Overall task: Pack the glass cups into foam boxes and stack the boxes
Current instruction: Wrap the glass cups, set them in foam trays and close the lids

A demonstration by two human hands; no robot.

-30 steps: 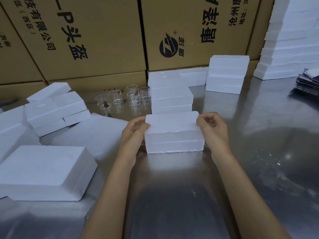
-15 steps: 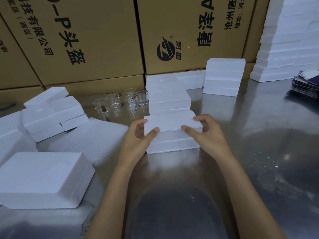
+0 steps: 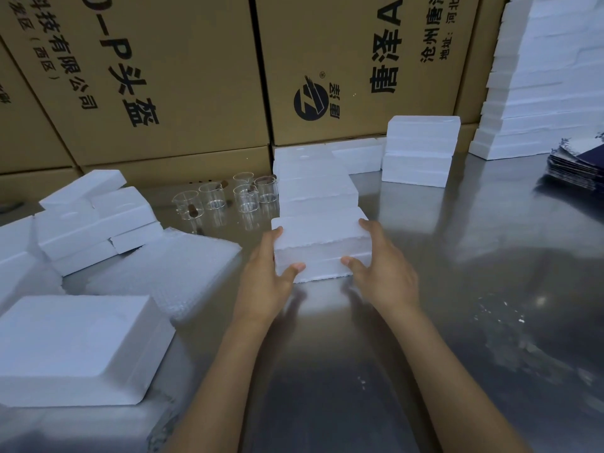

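foam box [image 3: 318, 248], white, grainy and rough-edged, lies flat on the steel bench [image 3: 457, 289], long axis running left to right. left hand [image 3: 264, 282] and right hand [image 3: 382, 273] grip its ends, fingers curled round the sides. just behind stands a stepped foam stack [image 3: 315, 188]; glass cups [image 3: 228, 201] cluster to its left.

You worked at a reflective stainless steel table [image 3: 490, 256] that mirrored soft overhead light. Behind it stood a wall of large brown cardboard cartons [image 3: 183, 76] printed with black Chinese characters and a round logo [image 3: 310, 99].
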